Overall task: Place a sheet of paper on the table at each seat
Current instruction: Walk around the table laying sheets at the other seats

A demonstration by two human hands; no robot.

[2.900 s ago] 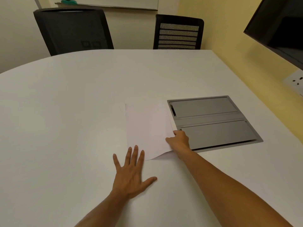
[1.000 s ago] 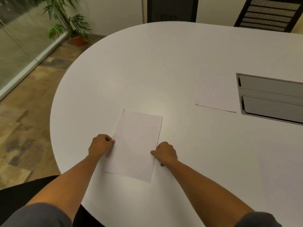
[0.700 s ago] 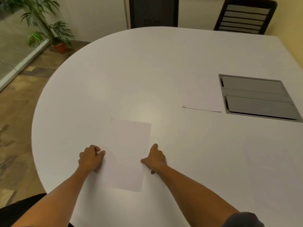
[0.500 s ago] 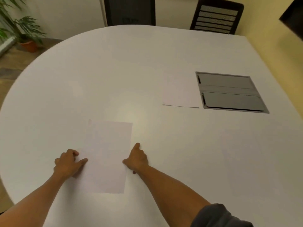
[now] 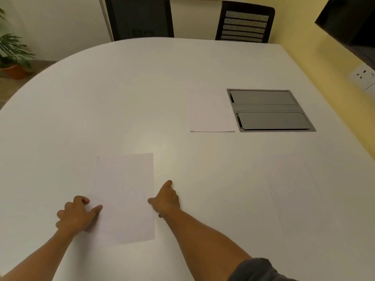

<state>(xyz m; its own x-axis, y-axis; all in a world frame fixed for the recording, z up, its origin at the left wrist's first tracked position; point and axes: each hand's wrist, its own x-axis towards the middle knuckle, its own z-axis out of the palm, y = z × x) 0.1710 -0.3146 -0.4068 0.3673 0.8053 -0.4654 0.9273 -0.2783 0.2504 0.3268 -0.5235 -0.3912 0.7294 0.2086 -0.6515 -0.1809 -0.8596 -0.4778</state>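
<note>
Since a moment ago the plain white sheet of paper (image 5: 123,197) has slid a little toward the near left and now lies flat on the broad white oval table (image 5: 101,102), squared to the near edge. The left hand (image 5: 76,214) rests on its left margin with curled fingers, the thumb laid on the paper; the right hand (image 5: 165,199) sits at the right edge, fingers loosely curled, and whether it pinches the edge or only touches it is hard to tell. This seat looks served, pending release. A small white stack of spare paper (image 5: 211,114) lies farther off, just left of the grey metal cable hatch (image 5: 269,110) set into the table. Another faint white sheet (image 5: 292,191) seems to lie at the near right. Two black office chairs, one solid-backed (image 5: 140,17) and one mesh-backed (image 5: 245,23), at the far edge have no paper before them. A potted green plant (image 5: 12,55) stands at the far left.
</note>
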